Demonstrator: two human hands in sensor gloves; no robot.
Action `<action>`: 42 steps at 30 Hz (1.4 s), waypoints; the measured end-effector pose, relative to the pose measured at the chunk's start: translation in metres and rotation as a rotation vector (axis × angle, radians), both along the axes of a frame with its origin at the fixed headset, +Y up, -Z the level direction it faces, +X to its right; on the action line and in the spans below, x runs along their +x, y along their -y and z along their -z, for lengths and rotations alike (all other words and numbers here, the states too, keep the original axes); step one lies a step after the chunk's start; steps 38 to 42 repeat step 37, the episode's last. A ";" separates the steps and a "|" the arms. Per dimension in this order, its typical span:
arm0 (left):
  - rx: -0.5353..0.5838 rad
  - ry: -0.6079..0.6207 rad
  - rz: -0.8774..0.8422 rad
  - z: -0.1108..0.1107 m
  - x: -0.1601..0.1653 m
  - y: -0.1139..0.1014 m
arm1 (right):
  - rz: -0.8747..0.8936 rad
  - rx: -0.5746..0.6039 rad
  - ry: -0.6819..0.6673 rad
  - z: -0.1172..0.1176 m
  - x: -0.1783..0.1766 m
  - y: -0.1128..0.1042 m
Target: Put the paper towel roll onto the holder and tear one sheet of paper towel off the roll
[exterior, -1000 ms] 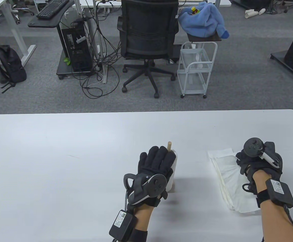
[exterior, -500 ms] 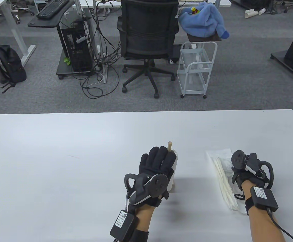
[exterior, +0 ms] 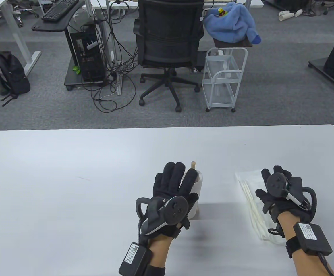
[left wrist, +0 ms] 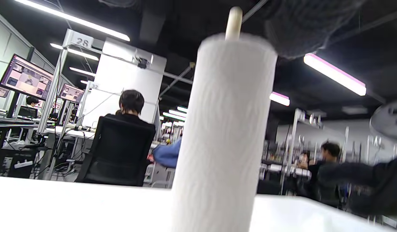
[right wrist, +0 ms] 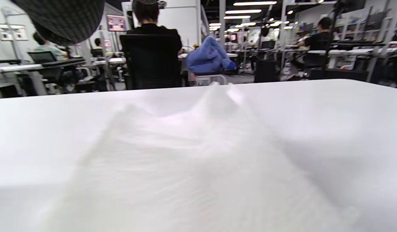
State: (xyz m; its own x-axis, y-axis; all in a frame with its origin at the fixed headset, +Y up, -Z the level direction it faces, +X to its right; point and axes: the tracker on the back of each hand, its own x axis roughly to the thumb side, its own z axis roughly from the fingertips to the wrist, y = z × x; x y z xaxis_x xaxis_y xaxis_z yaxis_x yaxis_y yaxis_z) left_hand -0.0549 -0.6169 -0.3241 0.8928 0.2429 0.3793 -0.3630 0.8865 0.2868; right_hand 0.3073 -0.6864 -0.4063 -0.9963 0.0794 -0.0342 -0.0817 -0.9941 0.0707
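The white paper towel roll (exterior: 198,187) stands upright on the holder, whose wooden rod tip (exterior: 193,164) pokes out of its top. My left hand (exterior: 176,179) is beside and above the roll with straight, spread fingers that do not wrap it. In the left wrist view the roll (left wrist: 224,129) fills the middle, with the rod tip (left wrist: 233,19) above it and a dark fingertip (left wrist: 301,29) over its top right. A torn sheet (exterior: 248,187) lies crumpled on the table to the right. My right hand (exterior: 270,181) lies over the sheet (right wrist: 201,161) with fingers spread.
The white table (exterior: 69,187) stretches far to the left and back. Beyond its far edge stand a black office chair (exterior: 168,43) and a white wire cart (exterior: 224,80) under a blue cloth.
My left hand's fingers have uncurled from the roll and spread out. My right hand pulled back toward the near edge over the sheet, then spread its fingers.
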 end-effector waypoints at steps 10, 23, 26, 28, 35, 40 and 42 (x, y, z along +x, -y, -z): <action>-0.014 -0.104 -0.061 -0.047 -0.071 0.029 | 0.188 0.034 -0.181 -0.055 -0.053 0.007; -0.117 -0.151 0.006 -0.062 -0.091 0.074 | 0.258 0.070 -0.139 -0.084 -0.053 0.044; -0.170 -0.168 0.026 -0.056 -0.094 0.082 | 0.257 0.039 -0.129 -0.084 -0.053 0.048; -0.198 -0.173 0.018 -0.055 -0.095 0.086 | 0.243 0.029 -0.130 -0.084 -0.054 0.051; -0.224 -0.179 0.042 -0.055 -0.094 0.088 | 0.213 0.019 -0.147 -0.086 -0.059 0.052; -0.232 -0.180 0.035 -0.055 -0.095 0.089 | 0.231 0.017 -0.144 -0.087 -0.059 0.052; -0.232 -0.180 0.035 -0.055 -0.095 0.089 | 0.231 0.017 -0.144 -0.087 -0.059 0.052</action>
